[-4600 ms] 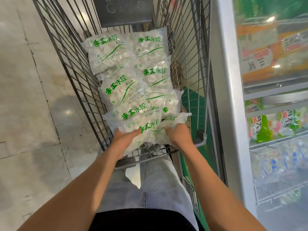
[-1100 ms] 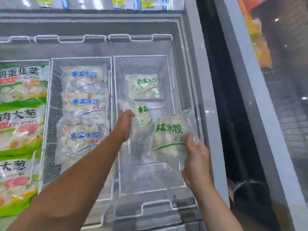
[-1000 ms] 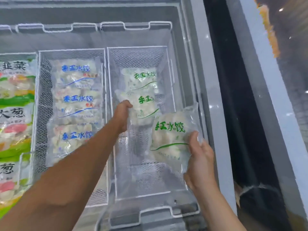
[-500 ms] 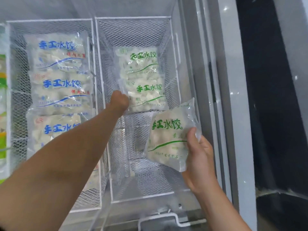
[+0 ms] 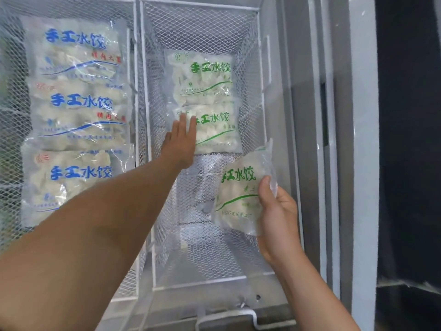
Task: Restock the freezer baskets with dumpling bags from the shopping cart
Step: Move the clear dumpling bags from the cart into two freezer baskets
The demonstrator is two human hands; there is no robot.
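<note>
1. Reaching into the right basket (image 5: pixel 253 68), the left hand (image 5: pixel 180 144) is lying flat with straight fingers on the left edge of the near green bag (image 5: pixel 214 130), gripping nothing.
2. The near green bag is lying on the basket floor, touching and slightly overlapping the far green bag (image 5: pixel 202 78), which is sitting just behind it toward the back wall.
3. The right hand (image 5: pixel 278 216) is gripping a third green bag (image 5: pixel 241 194): its thumb is curling over the bag's right edge and the other fingers are hidden behind the bag. This bag is hanging tilted over the front right part of the right basket, apart from the two lying bags.
4. The front half of the right basket's mesh floor is showing bare beneath the held bag.
5. The left basket (image 5: pixel 133 56) is standing just beside the right one, their white wire rims nearly touching. Three blue bags (image 5: pixel 78 103) are lying in it in a row from back to front, each overlapping the next.
6. The freezer rim (image 5: pixel 362 139), pale grey, is running along the right side of the right basket.
</note>
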